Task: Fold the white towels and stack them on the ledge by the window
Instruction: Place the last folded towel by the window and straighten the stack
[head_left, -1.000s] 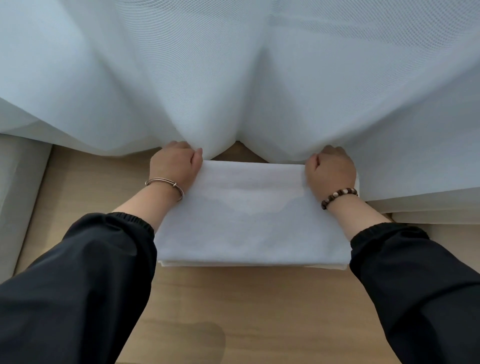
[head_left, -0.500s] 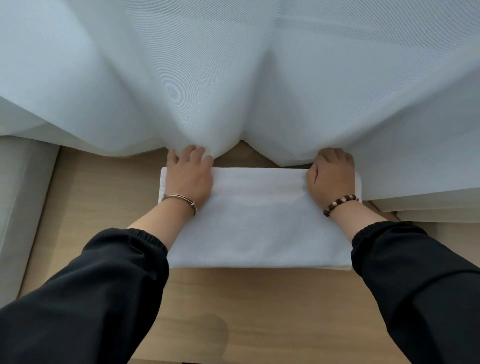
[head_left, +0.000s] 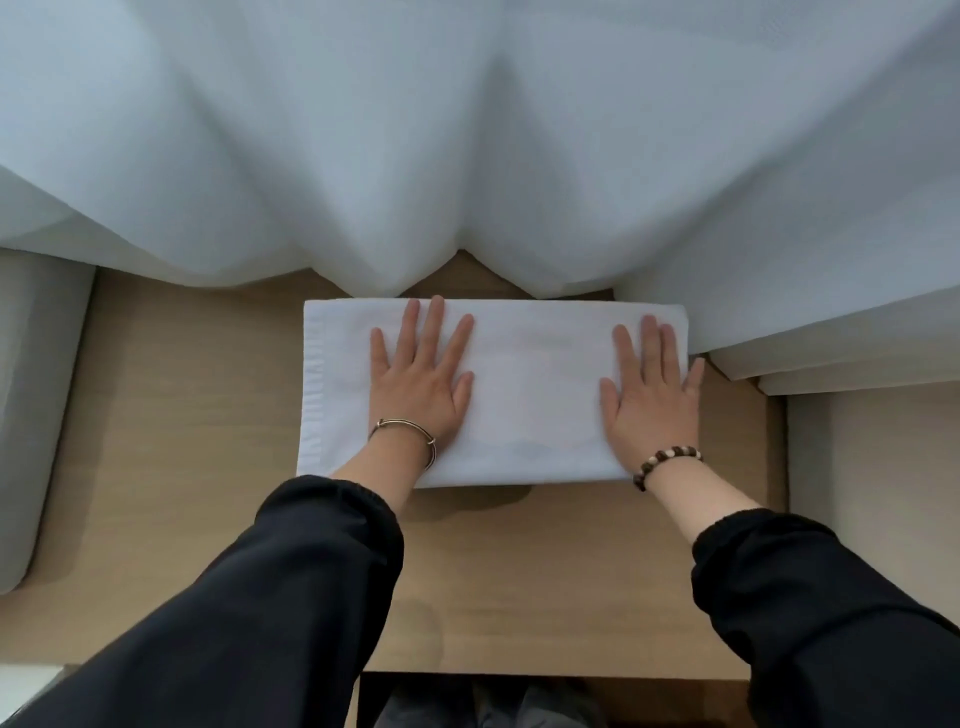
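White cloth lies folded into a long rectangle in the middle of the frame: the towel (head_left: 519, 405) sits flat on the pale wooden ledge (head_left: 182, 415), its long side running left to right. Its far edge sits right at the hem of the sheer white curtain (head_left: 467, 130), which fills the upper half of the frame. Whether the towel is a single piece or several layered together cannot be told.

Both hands lie palm down on the towel with straight, spread fingers, grasping nothing. The left hand (head_left: 421, 379) rests left of the towel's centre, its fingertips close to the far edge. The right hand (head_left: 652, 395) rests on the towel's right end, and its little finger reaches past the right edge.

A thin metal bangle (head_left: 405, 431) circles the left wrist and a beaded bracelet (head_left: 667, 460), dark with a few pale beads, circles the right. Black sleeves (head_left: 260, 597) with gathered cuffs run in from the lower corners.

A grey cushion (head_left: 31, 389) borders the ledge at the left edge of the frame. At the right, just beside the towel, lie pale stacked slabs (head_left: 831, 353); what they are is unclear.
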